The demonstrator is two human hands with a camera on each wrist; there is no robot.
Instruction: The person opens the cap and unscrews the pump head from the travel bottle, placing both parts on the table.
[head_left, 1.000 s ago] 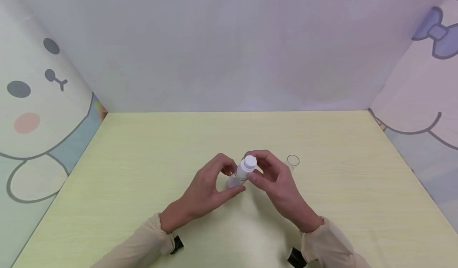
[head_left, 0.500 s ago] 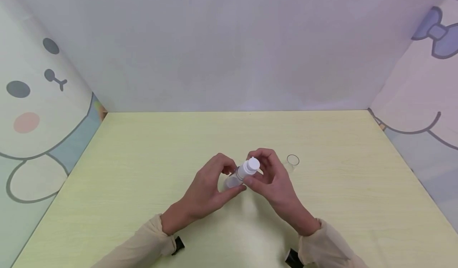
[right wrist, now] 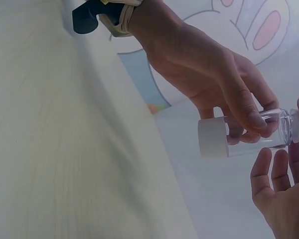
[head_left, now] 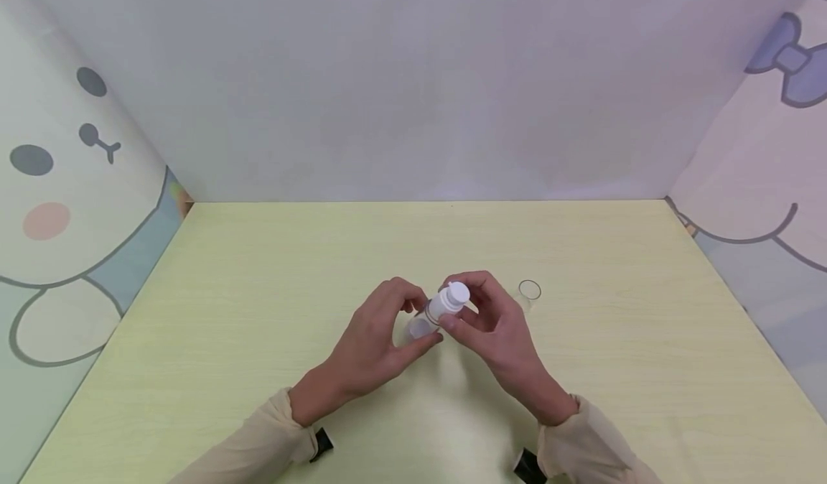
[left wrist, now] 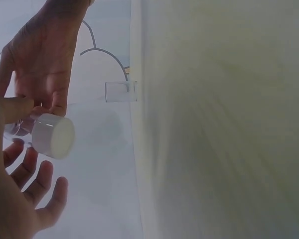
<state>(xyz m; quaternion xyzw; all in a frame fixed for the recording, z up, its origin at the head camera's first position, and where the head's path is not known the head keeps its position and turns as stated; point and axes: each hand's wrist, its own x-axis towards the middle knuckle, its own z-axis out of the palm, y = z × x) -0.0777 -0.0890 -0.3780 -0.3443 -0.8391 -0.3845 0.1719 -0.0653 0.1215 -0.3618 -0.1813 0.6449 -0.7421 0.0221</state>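
Observation:
A small pump bottle leans to the right between both hands in the head view, with a clear body [head_left: 421, 326] and a white top [head_left: 457, 294]. My left hand [head_left: 373, 337] grips the clear body between thumb and fingers. The right hand [head_left: 496, 327] pinches the bottle's white upper part just below the top. In the right wrist view, the thick white base [right wrist: 213, 138] shows, with the left fingers [right wrist: 239, 107] round the clear body. The left wrist view shows that white base [left wrist: 57, 137] held clear of the table.
A clear, open-ended cap or cup [head_left: 530, 290] stands on the pale wooden table [head_left: 291, 254], just beyond the right hand. Black wrist devices [head_left: 531, 466] sit at the beige cuffs. A plain wall [head_left: 413, 82] rises at the back, with cartoon-printed panels at both sides.
The bottle's top has tipped slightly to the right, and the right thumb has moved a little lower on its white part. The left hand and the clear cup have stayed in place.

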